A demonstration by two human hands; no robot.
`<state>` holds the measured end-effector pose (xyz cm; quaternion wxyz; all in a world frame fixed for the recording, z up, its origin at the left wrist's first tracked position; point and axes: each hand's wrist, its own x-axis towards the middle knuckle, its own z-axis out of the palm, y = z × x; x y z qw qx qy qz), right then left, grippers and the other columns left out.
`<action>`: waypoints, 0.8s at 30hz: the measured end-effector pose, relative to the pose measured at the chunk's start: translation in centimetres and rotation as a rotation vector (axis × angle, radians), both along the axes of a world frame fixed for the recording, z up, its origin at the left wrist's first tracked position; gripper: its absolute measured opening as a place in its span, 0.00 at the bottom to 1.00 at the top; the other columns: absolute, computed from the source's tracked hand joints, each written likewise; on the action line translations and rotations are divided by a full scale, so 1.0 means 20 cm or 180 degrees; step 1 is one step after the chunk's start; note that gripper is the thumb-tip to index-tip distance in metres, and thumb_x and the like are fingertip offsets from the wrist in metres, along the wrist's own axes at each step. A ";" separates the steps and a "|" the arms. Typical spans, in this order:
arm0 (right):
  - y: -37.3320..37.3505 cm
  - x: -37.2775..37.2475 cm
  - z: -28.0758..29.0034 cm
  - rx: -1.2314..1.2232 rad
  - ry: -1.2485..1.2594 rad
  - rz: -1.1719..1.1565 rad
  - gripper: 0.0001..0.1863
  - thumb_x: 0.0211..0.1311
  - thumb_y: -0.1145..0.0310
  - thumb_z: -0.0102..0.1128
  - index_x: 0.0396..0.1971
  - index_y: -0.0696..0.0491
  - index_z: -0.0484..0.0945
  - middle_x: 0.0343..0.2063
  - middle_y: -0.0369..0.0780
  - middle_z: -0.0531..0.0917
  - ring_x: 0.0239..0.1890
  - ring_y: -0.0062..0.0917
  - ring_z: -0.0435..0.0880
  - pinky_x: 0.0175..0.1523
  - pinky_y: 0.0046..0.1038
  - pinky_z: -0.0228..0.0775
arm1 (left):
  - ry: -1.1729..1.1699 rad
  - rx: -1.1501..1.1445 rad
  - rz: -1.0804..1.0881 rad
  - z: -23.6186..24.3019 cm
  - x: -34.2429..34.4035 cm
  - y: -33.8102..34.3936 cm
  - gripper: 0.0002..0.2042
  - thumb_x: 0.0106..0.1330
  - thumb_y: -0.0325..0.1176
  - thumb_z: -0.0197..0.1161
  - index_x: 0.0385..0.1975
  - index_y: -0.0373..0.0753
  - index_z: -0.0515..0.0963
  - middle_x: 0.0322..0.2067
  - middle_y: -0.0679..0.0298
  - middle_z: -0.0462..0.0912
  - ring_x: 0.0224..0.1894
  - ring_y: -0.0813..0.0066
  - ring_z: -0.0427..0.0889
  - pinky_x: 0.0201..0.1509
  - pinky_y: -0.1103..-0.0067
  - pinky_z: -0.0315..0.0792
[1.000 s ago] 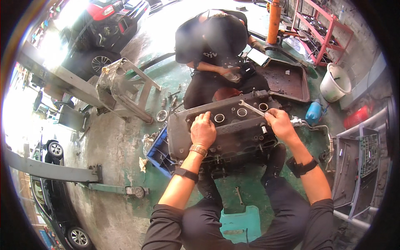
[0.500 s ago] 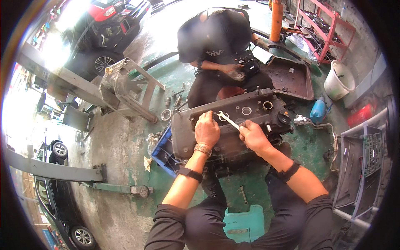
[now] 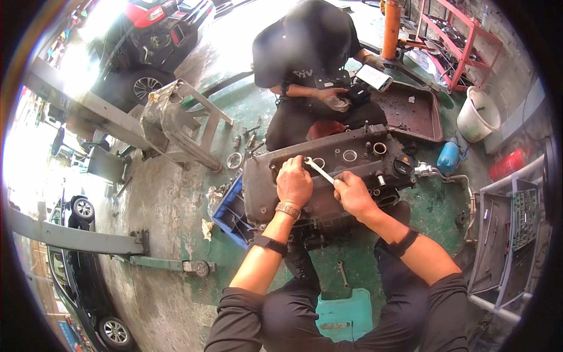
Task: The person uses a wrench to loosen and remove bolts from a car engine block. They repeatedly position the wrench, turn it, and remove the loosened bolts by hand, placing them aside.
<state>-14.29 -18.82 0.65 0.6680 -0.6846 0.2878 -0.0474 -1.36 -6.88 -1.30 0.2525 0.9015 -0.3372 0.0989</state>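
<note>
A dark engine with its valve cover on top lies crosswise before me. My right hand grips a silver wrench, whose head is at the cover's upper left-middle, touching or very near my left fingertips. My left hand rests on the cover there, fingers bent and together; whatever they hold is hidden. Below, on the floor between my legs, lie another wrench and a turquoise board.
A co-worker sits opposite, holding dark objects. Around us are a blue crate, grimy tray, white bucket, blue jug, grey tool cart, red shelf, metal stand and lift arm.
My right hand and wrench have moved left and down in the picture, bringing the wrench's head to my left fingertips. The view has shifted slightly.
</note>
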 end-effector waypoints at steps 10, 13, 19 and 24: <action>0.03 0.03 0.00 -0.0052 0.0006 -0.0074 0.10 0.66 0.70 0.50 0.39 0.62 0.75 0.22 0.41 0.81 0.25 0.24 0.80 0.34 0.28 0.71 | 0.0030 -0.0013 -0.0008 0.00 0.00 0.00 0.15 0.55 0.27 0.58 0.44 0.35 0.76 0.40 0.55 0.80 0.45 0.56 0.77 0.50 0.67 0.73; 0.00 0.03 0.02 -0.0188 -0.0084 -0.0008 0.10 0.65 0.71 0.51 0.39 0.62 0.75 0.22 0.37 0.78 0.24 0.19 0.75 0.31 0.25 0.67 | 0.0063 0.0044 -0.0026 0.00 0.01 0.00 0.15 0.55 0.27 0.58 0.44 0.35 0.76 0.40 0.55 0.80 0.45 0.56 0.77 0.50 0.67 0.73; -0.04 0.06 0.04 -0.0420 -0.0086 0.0041 0.09 0.64 0.72 0.52 0.37 0.62 0.77 0.22 0.39 0.80 0.25 0.20 0.77 0.33 0.26 0.68 | 0.0118 -0.0012 -0.0021 0.01 0.00 0.00 0.15 0.56 0.27 0.58 0.44 0.35 0.76 0.39 0.55 0.80 0.45 0.56 0.77 0.50 0.66 0.73; -0.07 0.06 0.02 -0.0268 -0.0055 0.0033 0.09 0.64 0.72 0.52 0.37 0.62 0.77 0.22 0.38 0.80 0.24 0.19 0.76 0.30 0.25 0.67 | 0.0161 -0.0033 0.0044 0.01 -0.01 0.00 0.14 0.57 0.27 0.56 0.43 0.37 0.76 0.41 0.54 0.80 0.47 0.54 0.78 0.51 0.65 0.73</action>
